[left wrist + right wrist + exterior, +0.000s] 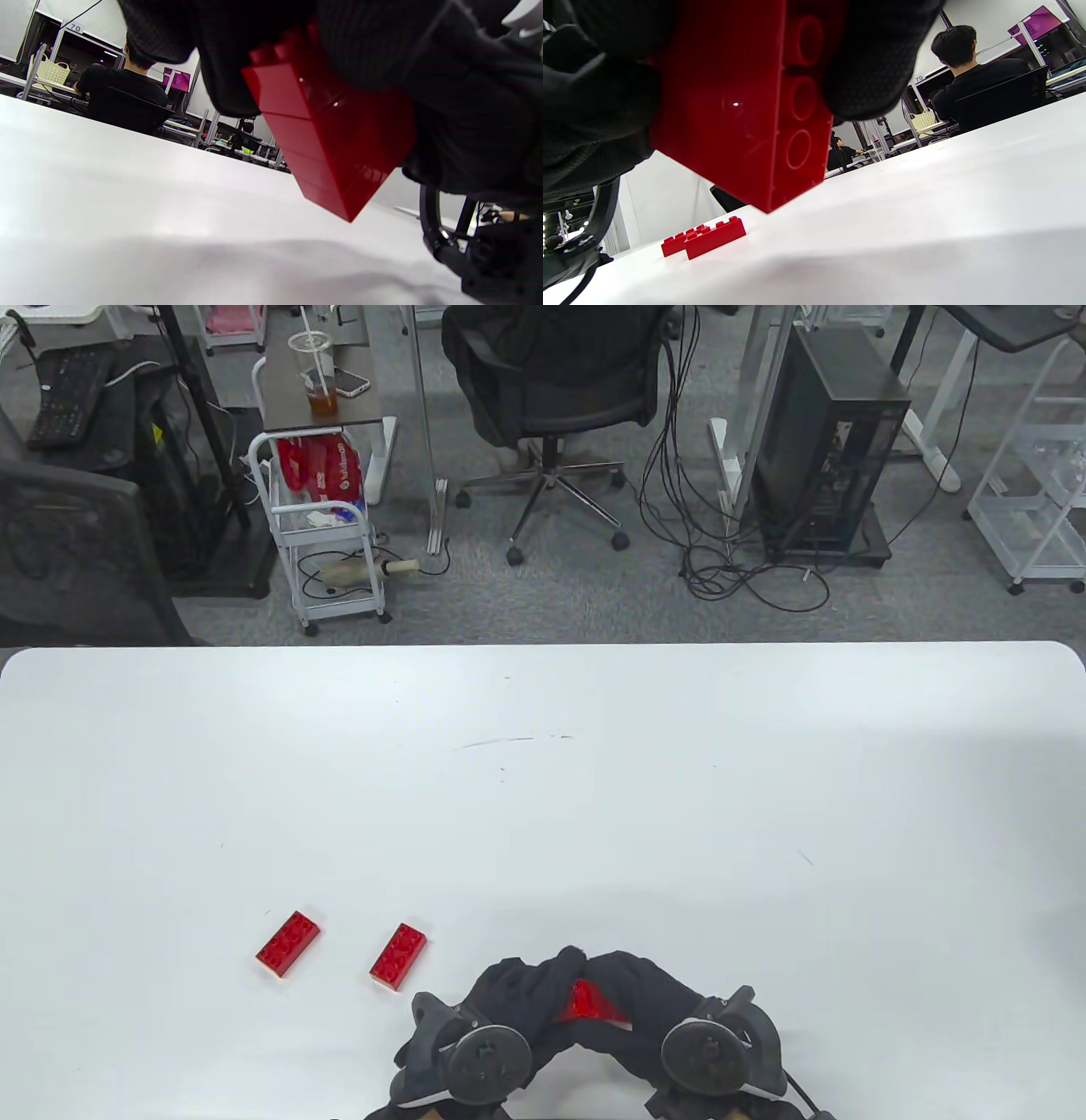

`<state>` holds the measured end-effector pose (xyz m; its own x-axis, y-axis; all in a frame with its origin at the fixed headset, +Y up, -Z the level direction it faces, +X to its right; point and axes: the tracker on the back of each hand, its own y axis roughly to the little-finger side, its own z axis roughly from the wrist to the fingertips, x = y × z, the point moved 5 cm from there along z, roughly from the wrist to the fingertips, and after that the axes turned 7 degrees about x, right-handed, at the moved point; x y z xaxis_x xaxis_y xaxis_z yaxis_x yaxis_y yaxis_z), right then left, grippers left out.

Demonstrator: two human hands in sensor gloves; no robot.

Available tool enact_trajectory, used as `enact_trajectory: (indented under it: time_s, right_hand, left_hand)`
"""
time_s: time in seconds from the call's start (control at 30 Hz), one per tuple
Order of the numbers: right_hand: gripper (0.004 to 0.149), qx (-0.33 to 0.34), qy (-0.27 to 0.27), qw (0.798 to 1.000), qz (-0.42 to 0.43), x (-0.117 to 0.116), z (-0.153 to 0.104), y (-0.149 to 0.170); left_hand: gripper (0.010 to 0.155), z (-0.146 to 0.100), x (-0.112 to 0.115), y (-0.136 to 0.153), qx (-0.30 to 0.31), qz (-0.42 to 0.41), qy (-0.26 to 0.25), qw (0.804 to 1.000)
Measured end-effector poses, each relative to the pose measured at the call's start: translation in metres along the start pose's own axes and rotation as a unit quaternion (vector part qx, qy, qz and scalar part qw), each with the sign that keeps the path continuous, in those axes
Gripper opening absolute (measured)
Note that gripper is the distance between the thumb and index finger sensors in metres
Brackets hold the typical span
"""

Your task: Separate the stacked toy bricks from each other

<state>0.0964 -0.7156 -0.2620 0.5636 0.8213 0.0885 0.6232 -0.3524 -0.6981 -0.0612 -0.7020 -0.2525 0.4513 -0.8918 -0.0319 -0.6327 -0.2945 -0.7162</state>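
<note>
Both hands hold one stack of red bricks [585,1001] above the table [543,780] near its front edge. My left hand [517,993] grips it from the left and my right hand [645,993] from the right, fingertips meeting over it. The stack [335,140] shows several layers in the left wrist view, tilted, clear of the table. Its hollow underside [746,110] shows in the right wrist view. Two single red bricks lie loose on the table to the left, one [288,943] farther left, one [398,955] closer to my left hand. They also show in the right wrist view [706,237].
The white table stretches far back and to both sides. Beyond its far edge stand an office chair [560,398], a small cart [327,534] and a computer tower [827,441].
</note>
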Motion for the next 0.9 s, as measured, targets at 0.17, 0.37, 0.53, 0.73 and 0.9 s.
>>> enact_trajectory:
  time_s: [0.17,0.37,0.53,0.73,0.9]
  right_hand:
    - [0.063,0.001,0.013,1.000,-0.020,0.004,0.000,-0.004]
    - [0.063,-0.002,0.011,1.000,-0.014,0.004,0.000,0.000]
    - [0.062,-0.005,0.010,0.999,-0.031,0.002,0.001,-0.001]
    - [0.062,-0.005,0.009,0.999,-0.032,0.003,0.002,0.001]
    - [0.062,0.001,0.013,1.000,-0.025,0.006,0.001,-0.001]
  left_hand:
    - [0.079,0.000,-0.005,-0.009,-0.013,0.034,-0.032,0.999]
    - [0.078,0.000,-0.009,-0.015,-0.018,0.071,-0.047,0.996]
    - [0.078,-0.002,-0.009,-0.012,-0.022,0.083,-0.050,0.995]
    - [0.075,-0.005,-0.015,-0.003,-0.042,0.135,-0.059,0.988]
    - [0.071,-0.010,-0.017,0.024,-0.104,0.150,-0.045,0.982]
